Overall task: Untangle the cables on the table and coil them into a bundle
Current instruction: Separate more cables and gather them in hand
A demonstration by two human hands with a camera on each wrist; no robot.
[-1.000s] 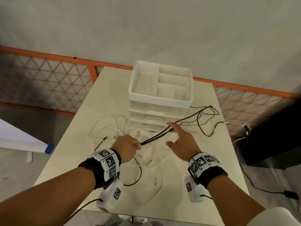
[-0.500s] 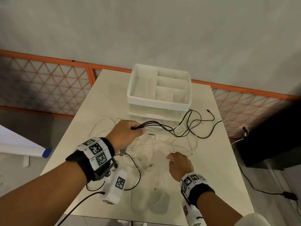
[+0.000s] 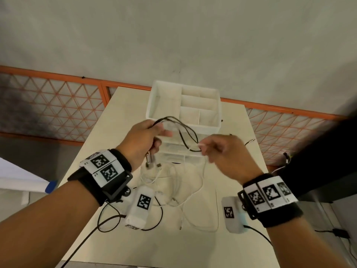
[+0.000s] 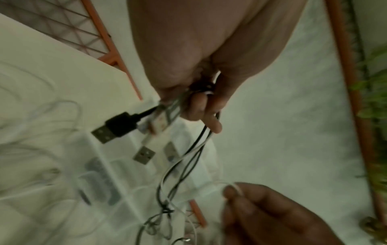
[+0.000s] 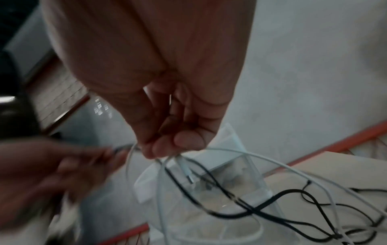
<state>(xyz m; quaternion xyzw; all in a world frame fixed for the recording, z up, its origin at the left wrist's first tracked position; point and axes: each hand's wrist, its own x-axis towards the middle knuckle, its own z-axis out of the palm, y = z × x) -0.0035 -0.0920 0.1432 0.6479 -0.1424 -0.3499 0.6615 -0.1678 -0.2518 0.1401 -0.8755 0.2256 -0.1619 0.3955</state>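
My left hand (image 3: 146, 138) is raised above the table and grips a bunch of black and white cables (image 3: 185, 130). Their USB plugs (image 4: 117, 127) hang below its fingers (image 4: 201, 107). My right hand (image 3: 220, 149) is level with it to the right and pinches a white cable (image 5: 184, 164) near its small plug. Black strands (image 5: 240, 200) loop between the two hands. More white cable (image 3: 195, 194) lies tangled on the table below, and a black loop (image 3: 154, 217) lies near the front left.
A white compartment organiser (image 3: 185, 107) on clear drawers stands at the back middle of the pale table (image 3: 243, 238). Orange mesh fencing (image 3: 58, 105) runs behind. A black cable end (image 3: 250, 141) lies to the right. A dark object (image 3: 318, 161) sits beyond the table's right edge.
Both hands have risen off the table. The left lifted its cable bunch higher. The right, empty on the table before, came up and now pinches a white cable.
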